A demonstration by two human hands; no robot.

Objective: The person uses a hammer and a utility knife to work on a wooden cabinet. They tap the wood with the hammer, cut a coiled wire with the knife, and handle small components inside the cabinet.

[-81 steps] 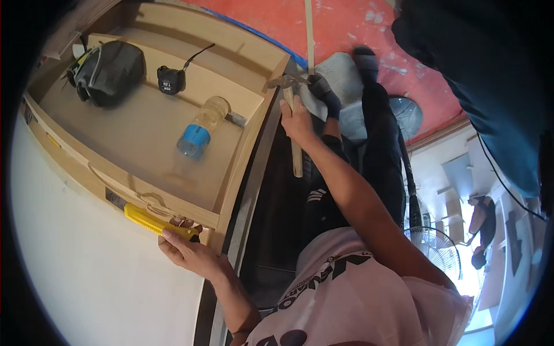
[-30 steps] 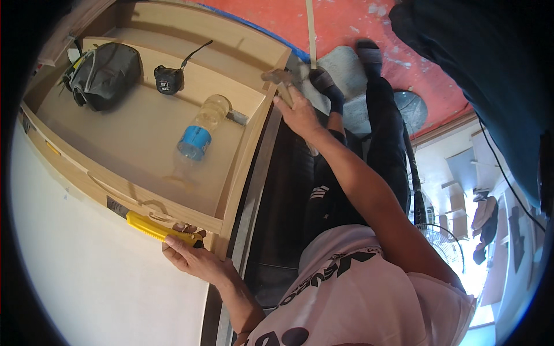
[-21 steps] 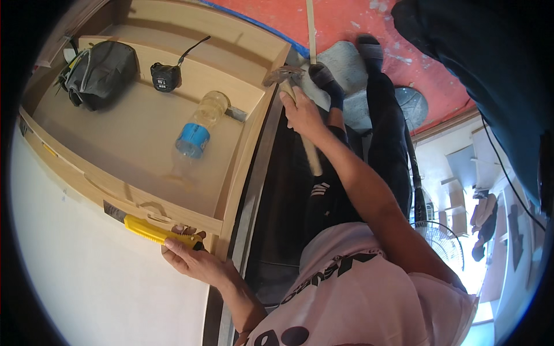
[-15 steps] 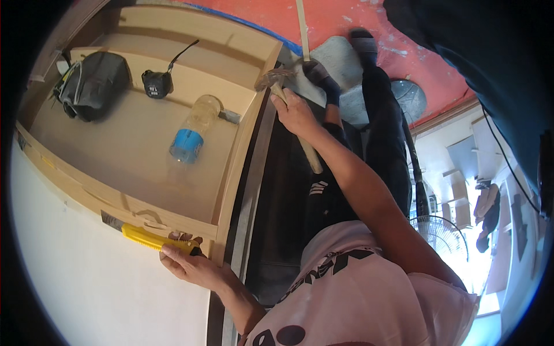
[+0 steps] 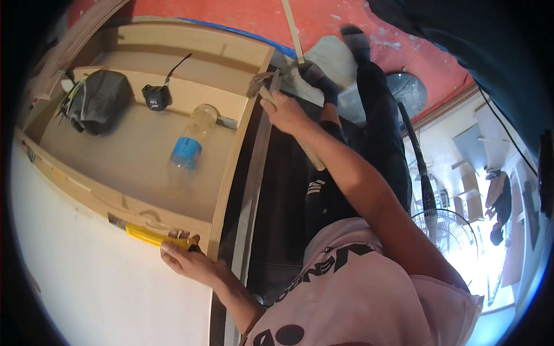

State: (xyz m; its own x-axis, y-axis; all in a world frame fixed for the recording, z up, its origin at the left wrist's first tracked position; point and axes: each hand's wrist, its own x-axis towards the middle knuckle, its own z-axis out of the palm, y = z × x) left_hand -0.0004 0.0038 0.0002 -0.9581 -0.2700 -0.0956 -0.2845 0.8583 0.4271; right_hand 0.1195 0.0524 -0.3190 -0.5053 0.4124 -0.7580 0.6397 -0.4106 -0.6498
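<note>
My left hand (image 5: 189,260) is closed around a yellow utility knife (image 5: 156,235). Its metal blade (image 5: 118,221) lies against the front wooden edge of an open box-like cabinet (image 5: 104,193). In my right hand (image 5: 288,115) is a hammer with a wooden handle (image 5: 312,153), gripped just below its brownish head (image 5: 259,84). That head is at the cabinet's right side wall, close to the top edge; whether it touches is hard to tell. Inside the cabinet lie a clear plastic bottle with a blue label (image 5: 187,151), a small black tape measure (image 5: 157,97) and a dark pouch (image 5: 101,102).
A metal rail (image 5: 254,179) runs along the cabinet's right side. My dark-trousered legs stretch over a red floor (image 5: 398,34) with a grey patch. A wire fan (image 5: 444,233) stands at the right. Dark cloth (image 5: 496,81) hangs at upper right.
The view has shifted slightly. My right hand and the hammer have moved a little left along the cabinet's side wall. The knife stays at the front edge.
</note>
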